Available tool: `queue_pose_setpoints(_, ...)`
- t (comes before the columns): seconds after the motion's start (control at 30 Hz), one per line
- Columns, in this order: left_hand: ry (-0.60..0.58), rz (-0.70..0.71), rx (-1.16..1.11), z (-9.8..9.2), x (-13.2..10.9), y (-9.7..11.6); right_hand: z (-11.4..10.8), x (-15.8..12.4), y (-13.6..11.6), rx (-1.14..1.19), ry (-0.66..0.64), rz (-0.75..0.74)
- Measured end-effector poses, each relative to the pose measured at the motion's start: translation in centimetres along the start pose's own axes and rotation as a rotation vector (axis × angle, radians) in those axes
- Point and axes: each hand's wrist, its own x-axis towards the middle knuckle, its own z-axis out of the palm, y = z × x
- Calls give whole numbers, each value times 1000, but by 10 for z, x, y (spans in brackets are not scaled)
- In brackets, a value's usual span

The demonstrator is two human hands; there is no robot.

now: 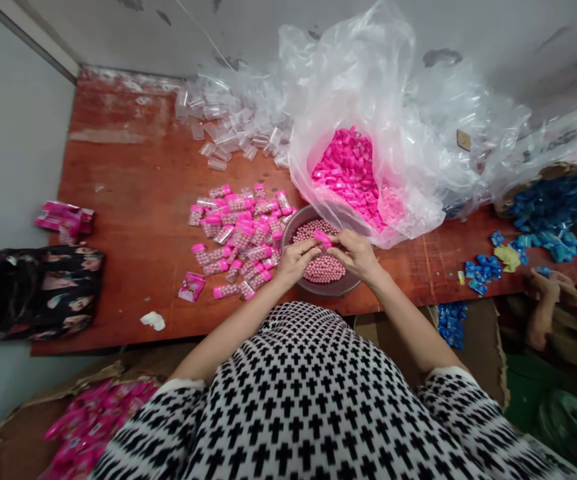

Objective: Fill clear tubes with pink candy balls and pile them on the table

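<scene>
My left hand [294, 259] and my right hand [357, 255] meet over a grey bowl [339, 288]. Small round pink balls [324, 269] fill much of this bowl. Between my fingertips is a bright pink plastic cap [323, 238], pinched from both sides. Whether a clear tube sits under the cap is hidden by my fingers. Left of the bowl lies a pile of clear tubes [242, 233] filled with pink balls and closed with pink caps. Behind the bowl, a clear plastic bag [303, 150] gapes around loose pink caps [345, 167].
Empty clear tubes [228, 137] lie at the back of the wooden table [133, 193]. A dark patterned bag [68, 287] and pink packets [63, 219] are at far left. Blue packets [483, 269] lie at right, near another person's hands [548, 285]. A carton below holds pink packets [95, 423].
</scene>
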Motion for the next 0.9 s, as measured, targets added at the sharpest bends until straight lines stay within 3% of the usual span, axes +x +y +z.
queue_pose_setpoints(0.27, -154, 102, 153, -6, -2, 16, 12, -20, -4, -50, -13, 52)
queue_pose_setpoints(0.43, -164, -101, 11, -9, 9, 10, 1, 2, 9, 102, -150, 51)
queue_pose_setpoints(0.57, -221, -277, -204, -10, 11, 7, -21, 30, 9, 75, -422, -196)
queue_pose_setpoints(0.67, -131, -395, -345, -11, 7, 7, -24, 37, 11, -10, -474, -234)
queue_pose_setpoints(0.83, 162, -510, -574, -9, 3, 8, 11, 19, 16, -105, -242, -72)
queue_pose_setpoints(0.9, 228, -519, -642, -6, 4, 10, 28, 11, 14, -120, -185, -46)
